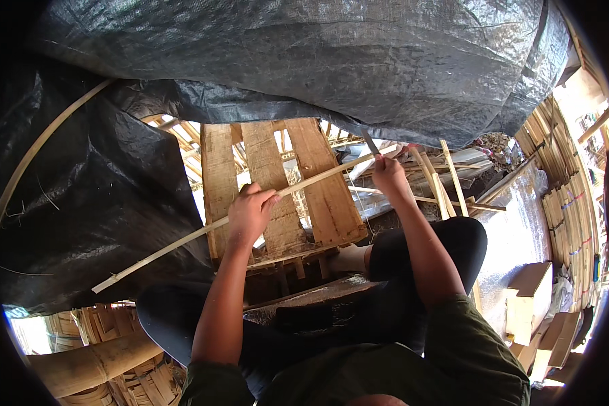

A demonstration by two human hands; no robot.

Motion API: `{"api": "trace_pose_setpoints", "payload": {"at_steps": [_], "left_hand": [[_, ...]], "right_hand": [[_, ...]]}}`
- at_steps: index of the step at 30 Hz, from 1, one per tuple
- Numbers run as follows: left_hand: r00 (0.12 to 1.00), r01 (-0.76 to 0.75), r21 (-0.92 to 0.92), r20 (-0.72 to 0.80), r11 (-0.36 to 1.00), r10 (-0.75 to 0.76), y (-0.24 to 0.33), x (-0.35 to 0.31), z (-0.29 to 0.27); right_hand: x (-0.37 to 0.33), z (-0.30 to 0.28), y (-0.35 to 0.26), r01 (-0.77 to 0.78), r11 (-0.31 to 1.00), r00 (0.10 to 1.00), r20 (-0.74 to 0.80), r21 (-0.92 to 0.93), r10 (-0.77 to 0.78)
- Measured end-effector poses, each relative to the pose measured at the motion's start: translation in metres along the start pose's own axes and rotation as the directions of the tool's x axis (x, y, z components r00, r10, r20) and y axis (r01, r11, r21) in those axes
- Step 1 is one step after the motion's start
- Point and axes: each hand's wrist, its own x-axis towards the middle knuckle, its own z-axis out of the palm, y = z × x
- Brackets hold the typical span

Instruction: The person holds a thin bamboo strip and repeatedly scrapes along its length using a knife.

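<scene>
A long, pale bamboo strip [176, 252] runs slantwise across the view, its low end at the left and its high end near my right hand. My left hand [250, 211] is closed round the middle of this strip. In my right hand [390, 176] is a knife [370, 143], its narrow dark blade pointing up and to the left, crossing the strip close to its far end. Whether the edge bites into the bamboo is too small to tell. Beneath the strip stands a bench of rough wooden planks [320, 193], between and in front of my knees.
Black plastic sheeting [318, 54] hangs across the far side and covers the left. Loose bamboo strips [453, 176] lean beyond my right knee. At the right are tied bamboo bundles [570, 223] and a cardboard box [528, 301]. A thick bamboo pole [95, 365] lies at lower left.
</scene>
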Motion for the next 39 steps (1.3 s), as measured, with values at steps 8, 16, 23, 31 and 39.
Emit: {"api": "trace_pose_setpoints", "payload": {"at_steps": [8,16,23,31,39], "left_hand": [[1.0,0.025,-0.036,0.001,0.999,-0.025,0.003,-0.001,-0.004],[0.998,-0.044,-0.014,-0.037,0.999,0.043,0.003,0.001,-0.002],[0.999,-0.015,-0.013,-0.034,1.0,0.015,0.001,-0.003,-0.003],[0.997,-0.032,-0.005,-0.064,0.999,0.032,0.0,-0.005,-0.001],[0.999,-0.025,0.005,-0.022,1.0,0.026,0.004,0.002,-0.004]], "right_hand": [[-0.001,-0.003,-0.009,-0.114,0.99,0.992,0.071,0.077,0.109],[0.016,-0.001,0.01,-0.114,0.991,0.991,0.08,0.07,0.108],[0.004,-0.002,-0.004,-0.112,0.992,0.969,0.228,0.057,0.097],[0.008,-0.022,-0.02,-0.325,0.94,0.906,0.322,0.108,0.276],[0.023,-0.013,0.003,-0.386,0.879,0.919,0.198,0.278,0.341]]}}
